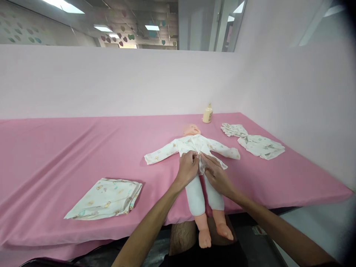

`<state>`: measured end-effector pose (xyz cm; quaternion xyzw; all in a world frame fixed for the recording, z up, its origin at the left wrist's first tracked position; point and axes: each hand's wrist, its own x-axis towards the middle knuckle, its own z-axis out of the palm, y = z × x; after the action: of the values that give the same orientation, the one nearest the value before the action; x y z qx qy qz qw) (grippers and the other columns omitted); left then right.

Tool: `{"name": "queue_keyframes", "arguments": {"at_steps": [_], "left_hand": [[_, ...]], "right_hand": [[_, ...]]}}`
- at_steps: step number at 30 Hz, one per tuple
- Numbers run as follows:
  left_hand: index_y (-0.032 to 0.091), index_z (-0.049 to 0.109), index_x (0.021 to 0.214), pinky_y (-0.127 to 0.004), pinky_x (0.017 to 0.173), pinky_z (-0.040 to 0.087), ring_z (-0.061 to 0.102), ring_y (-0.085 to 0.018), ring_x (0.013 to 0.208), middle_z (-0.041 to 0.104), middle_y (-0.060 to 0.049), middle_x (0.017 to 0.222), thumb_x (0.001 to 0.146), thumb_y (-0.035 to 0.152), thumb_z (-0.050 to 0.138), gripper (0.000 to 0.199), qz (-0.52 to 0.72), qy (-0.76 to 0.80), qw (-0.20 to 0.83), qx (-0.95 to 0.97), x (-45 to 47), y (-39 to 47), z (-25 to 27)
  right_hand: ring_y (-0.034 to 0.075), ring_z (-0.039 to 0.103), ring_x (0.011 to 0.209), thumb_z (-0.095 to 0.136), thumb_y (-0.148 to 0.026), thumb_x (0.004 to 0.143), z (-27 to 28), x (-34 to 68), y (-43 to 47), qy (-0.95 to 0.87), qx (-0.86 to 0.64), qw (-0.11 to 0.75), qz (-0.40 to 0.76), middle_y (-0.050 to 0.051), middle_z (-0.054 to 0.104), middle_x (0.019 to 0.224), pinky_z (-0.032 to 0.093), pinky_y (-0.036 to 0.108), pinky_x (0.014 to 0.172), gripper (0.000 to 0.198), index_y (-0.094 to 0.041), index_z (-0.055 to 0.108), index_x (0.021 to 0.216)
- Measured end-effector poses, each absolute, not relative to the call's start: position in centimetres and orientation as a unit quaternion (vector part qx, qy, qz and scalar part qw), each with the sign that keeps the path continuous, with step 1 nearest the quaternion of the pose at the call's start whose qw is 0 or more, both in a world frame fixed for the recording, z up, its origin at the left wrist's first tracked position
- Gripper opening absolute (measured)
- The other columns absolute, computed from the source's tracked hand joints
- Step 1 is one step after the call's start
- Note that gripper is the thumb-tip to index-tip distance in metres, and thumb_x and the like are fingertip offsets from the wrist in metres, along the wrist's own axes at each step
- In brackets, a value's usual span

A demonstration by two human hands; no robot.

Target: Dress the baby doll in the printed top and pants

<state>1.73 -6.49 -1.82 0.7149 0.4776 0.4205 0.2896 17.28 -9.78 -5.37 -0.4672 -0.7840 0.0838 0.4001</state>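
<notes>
A baby doll lies on its back with its feet hanging past the table's near edge. It wears a white printed baby shirt, sleeves spread wide, and white leggings. At the shirt's lower front, my left hand is closed, fingertips pinching the cloth. My right hand meets it from the other side, thumb and fingers closed on the shirt's front edge. Both hands nearly touch over the doll's belly. Whatever small fastening lies between the fingertips is hidden.
A pink cloth covers the table. To the left lies a folded printed cloth. Further back stand a cream pump bottle and, to its right, crumpled printed baby clothes. White walls border the back and right.
</notes>
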Motion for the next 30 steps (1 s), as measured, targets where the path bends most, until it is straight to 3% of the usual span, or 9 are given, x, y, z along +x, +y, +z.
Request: {"name": "queue_keyframes", "arguments": {"at_steps": [4,10,13,16,19,22,26,30], "left_hand": [[0.019,0.059,0.093,-0.031,0.08,0.04,0.054,-0.019,0.093,0.063,-0.004,0.098,0.093,0.032,0.05,0.016,0.366,0.492,0.224,0.758,0.4,-8.4,-1.4],[0.021,0.056,0.106,-0.032,0.075,0.041,0.057,-0.019,0.087,0.063,-0.004,0.099,0.097,0.02,0.04,0.019,0.272,0.52,0.096,0.804,-2.1,-12.1,-2.3],[0.019,0.057,0.103,-0.033,0.073,0.042,0.057,-0.02,0.084,0.062,-0.005,0.095,0.094,0.012,0.04,0.02,0.258,0.537,0.007,0.803,-2.2,-13.0,-2.9],[0.017,0.058,0.101,-0.034,0.074,0.044,0.055,-0.021,0.082,0.061,-0.006,0.09,0.092,0.006,0.041,0.022,0.278,0.502,-0.086,0.815,-1.5,-13.3,-3.4],[0.016,0.058,0.107,-0.034,0.075,0.045,0.054,-0.021,0.082,0.061,-0.007,0.089,0.092,0.005,0.043,0.024,0.33,0.441,-0.144,0.822,-0.6,-13.1,-3.7],[0.016,0.056,0.112,-0.035,0.082,0.046,0.055,-0.021,0.089,0.063,-0.007,0.096,0.093,0.008,0.045,0.023,0.368,0.416,-0.138,0.82,-0.4,-12.9,-4.0],[0.019,0.051,0.123,-0.037,0.089,0.048,0.055,-0.022,0.103,0.06,-0.009,0.112,0.091,0.012,0.049,0.032,0.386,0.471,-0.049,0.792,-1.6,-13.3,-4.6],[0.023,0.047,0.128,-0.038,0.088,0.049,0.055,-0.023,0.109,0.056,-0.008,0.121,0.09,0.015,0.048,0.039,0.364,0.553,0.073,0.746,-2.9,-13.8,-5.0]], "right_hand": [[0.027,0.047,0.134,0.044,-0.011,0.086,-5.5,20.0,-9.8,-0.81,-0.454,0.37,0.029,0.009,0.053,0.143,0.042,0.051,0.11,0.061,-0.024,0.046,0.145],[0.029,0.046,0.134,0.048,-0.013,0.084,-6.5,25.3,-9.8,-0.827,-0.483,0.288,-0.005,0.01,0.051,0.144,0.042,0.05,0.108,0.062,-0.024,0.044,0.145],[0.027,0.06,0.111,0.046,-0.019,0.089,-7.2,26.3,-9.9,-0.798,-0.541,0.265,0.014,0.011,0.065,0.121,0.049,0.046,0.094,0.039,-0.019,0.06,0.125],[0.023,0.065,0.088,0.039,-0.022,0.094,-7.0,25.7,-10.5,-0.76,-0.575,0.299,0.049,0.008,0.07,0.095,0.052,0.038,0.078,0.028,-0.019,0.066,0.103],[0.023,0.066,0.089,0.039,-0.022,0.095,-6.6,24.8,-11.5,-0.739,-0.557,0.377,0.047,0.007,0.07,0.098,0.052,0.037,0.077,0.028,-0.021,0.064,0.106],[0.024,0.066,0.095,0.041,-0.024,0.095,-7.0,24.5,-12.1,-0.744,-0.537,0.394,0.048,0.007,0.07,0.104,0.052,0.039,0.083,0.026,-0.022,0.062,0.11],[0.026,0.063,0.101,0.052,-0.039,0.093,-8.4,24.8,-11.9,-0.708,-0.601,0.363,0.08,0.008,0.067,0.111,0.053,0.041,0.084,0.033,-0.022,0.055,0.121],[0.028,0.062,0.089,0.047,-0.039,0.095,-8.7,24.4,-11.5,-0.702,-0.62,0.341,0.079,0.008,0.066,0.092,0.051,0.042,0.077,0.02,-0.023,0.058,0.09]]}}
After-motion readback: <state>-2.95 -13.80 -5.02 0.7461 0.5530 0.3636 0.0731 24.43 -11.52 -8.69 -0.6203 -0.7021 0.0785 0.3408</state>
